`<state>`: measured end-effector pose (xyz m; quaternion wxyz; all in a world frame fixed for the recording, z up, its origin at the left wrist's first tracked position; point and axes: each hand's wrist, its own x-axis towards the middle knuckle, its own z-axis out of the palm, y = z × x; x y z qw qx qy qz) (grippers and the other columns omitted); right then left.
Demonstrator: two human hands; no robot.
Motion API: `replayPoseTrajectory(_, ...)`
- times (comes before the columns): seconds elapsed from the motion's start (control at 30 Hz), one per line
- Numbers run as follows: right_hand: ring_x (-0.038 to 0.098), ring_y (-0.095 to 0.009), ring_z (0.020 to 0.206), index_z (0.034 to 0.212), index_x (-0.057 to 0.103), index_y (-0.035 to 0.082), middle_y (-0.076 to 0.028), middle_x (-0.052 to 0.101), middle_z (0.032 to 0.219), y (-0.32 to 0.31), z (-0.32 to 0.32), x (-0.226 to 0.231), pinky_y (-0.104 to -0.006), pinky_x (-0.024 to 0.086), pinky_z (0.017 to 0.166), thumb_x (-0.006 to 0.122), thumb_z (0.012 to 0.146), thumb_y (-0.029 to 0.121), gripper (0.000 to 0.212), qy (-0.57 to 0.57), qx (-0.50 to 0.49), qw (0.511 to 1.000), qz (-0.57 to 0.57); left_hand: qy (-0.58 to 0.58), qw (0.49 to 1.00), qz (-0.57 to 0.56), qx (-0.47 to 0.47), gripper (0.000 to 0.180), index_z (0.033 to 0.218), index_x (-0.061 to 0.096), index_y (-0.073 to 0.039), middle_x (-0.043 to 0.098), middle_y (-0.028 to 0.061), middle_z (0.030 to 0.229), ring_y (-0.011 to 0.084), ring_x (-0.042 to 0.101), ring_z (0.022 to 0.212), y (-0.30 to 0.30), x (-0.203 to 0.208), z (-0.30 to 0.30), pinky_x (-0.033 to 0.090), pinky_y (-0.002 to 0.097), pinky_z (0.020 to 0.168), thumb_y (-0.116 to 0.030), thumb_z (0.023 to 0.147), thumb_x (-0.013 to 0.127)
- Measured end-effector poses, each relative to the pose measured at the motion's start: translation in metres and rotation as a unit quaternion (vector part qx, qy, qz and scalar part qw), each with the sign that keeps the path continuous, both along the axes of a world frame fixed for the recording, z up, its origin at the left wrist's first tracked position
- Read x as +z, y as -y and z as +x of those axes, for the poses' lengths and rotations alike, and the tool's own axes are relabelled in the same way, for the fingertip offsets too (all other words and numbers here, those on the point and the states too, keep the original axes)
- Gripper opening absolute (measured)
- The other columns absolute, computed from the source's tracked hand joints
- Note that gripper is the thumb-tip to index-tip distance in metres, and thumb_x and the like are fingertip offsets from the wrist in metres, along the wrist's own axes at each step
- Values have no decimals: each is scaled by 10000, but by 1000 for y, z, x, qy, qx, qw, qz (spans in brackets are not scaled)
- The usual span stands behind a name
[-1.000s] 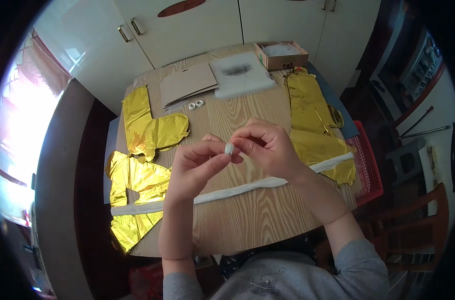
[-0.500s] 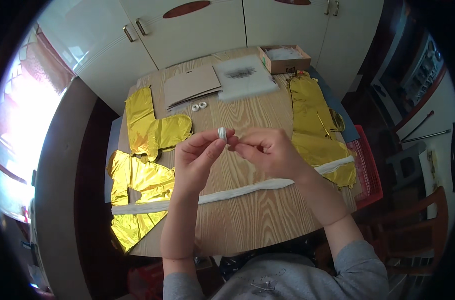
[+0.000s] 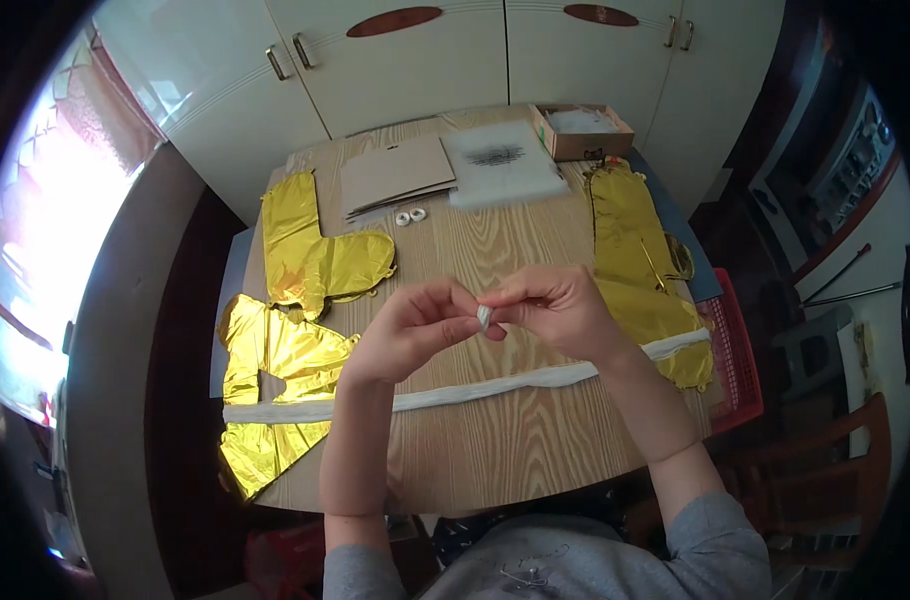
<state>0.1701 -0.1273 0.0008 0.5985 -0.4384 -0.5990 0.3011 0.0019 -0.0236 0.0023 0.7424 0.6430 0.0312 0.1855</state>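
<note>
Above the middle of the table, my left hand [image 3: 424, 325] pinches a small white roll [image 3: 485, 318] between thumb and fingers. My right hand [image 3: 555, 308] meets it from the other side, its fingertips also closed on the roll. Whether a loose end is pulled from it is too small to see. Two similar white rings [image 3: 411, 217] lie farther back. Under my forearms a long white strip [image 3: 495, 387] stretches across the table, over shiny gold foil balloons [image 3: 287, 355] on the left and another gold foil balloon [image 3: 630, 235] on the right, all flat.
Brown cardboard sheets [image 3: 398, 177] and a translucent white sheet with dark marks [image 3: 510, 185] lie at the back. An open box [image 3: 582, 133] stands at the back right. A red plastic basket [image 3: 740, 370] is beyond the right edge, near a wooden chair [image 3: 865, 460]. White cabinets [image 3: 415, 75] close off the far side.
My hands have come closer together, slightly lower and to the right. The small white roll is now between both sets of fingertips. The view has shifted a little.
</note>
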Motion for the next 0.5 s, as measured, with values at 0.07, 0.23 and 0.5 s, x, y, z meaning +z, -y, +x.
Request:
replayPoseTrajectory(0.07,632,-107,682,840,665,-6,-77,662,754,-3,-4,-3,-221,512,636,610,766,-38,97,-7,14,1000,-1,13,999,-38,-9,77,882,484,5,629,104,873,154,605,855,-3,-3,0,460,256,777,-46,865,539)
replayPoseTrajectory(0.23,615,-97,688,874,653,-7,-64,649,750,-11,-7,-5,-215,498,621,587,794,-35,107,-84,31,996,-29,-19,994,-78,69,90,854,457,-15,613,133,808,195,622,772,-6,-2,1,515,308,726,-10,832,544)
replayPoseTrajectory(0.5,603,-101,675,868,647,-4,-53,638,758,-115,14,-25,-227,486,631,615,791,88,124,-46,-64,988,-136,-50,933,40,354,129,962,525,-38,586,46,1018,102,574,854,-52,-11,-19,431,209,702,-54,835,545)
